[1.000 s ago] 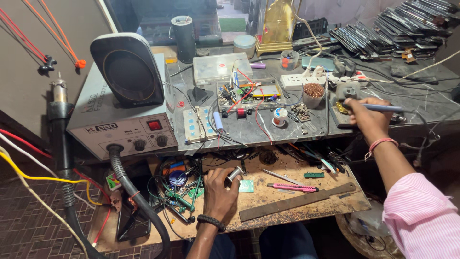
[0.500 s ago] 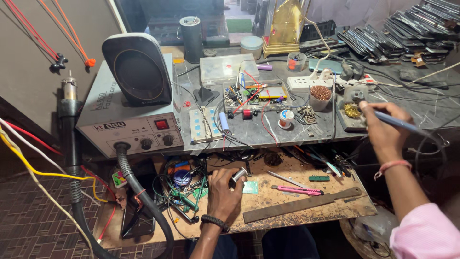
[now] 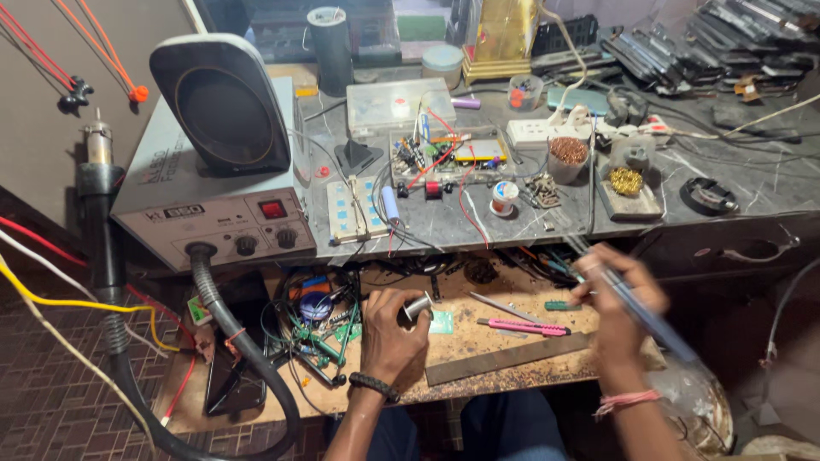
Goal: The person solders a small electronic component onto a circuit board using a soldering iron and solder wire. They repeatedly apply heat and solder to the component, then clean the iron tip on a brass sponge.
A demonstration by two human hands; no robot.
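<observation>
— What is lying around the grey rework station (image 3: pixel 213 209) on that cluttered bench (image 3: pixel 752 192)?

— A white socket strip (image 3: pixel 354 211) is sitting just right of it, its labels too small to read. Below it, my left hand (image 3: pixel 389 337) is closing round a small solder spool (image 3: pixel 416 306). Further right, my right hand (image 3: pixel 617 299) is gripping a blurred soldering iron (image 3: pixel 645 312); its tip is unclear.

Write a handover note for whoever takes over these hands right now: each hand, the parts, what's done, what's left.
Left hand: grip closed on the solder spool, right beside the small green board on the wooden shelf.
Right hand: grip closed on the soldering iron, blurred, over the shelf's right side, apart from the board.
Done: both tools in hand.
Left: iron tip not yet on the board.
The pink cutter lies loose between the hands.
</observation>
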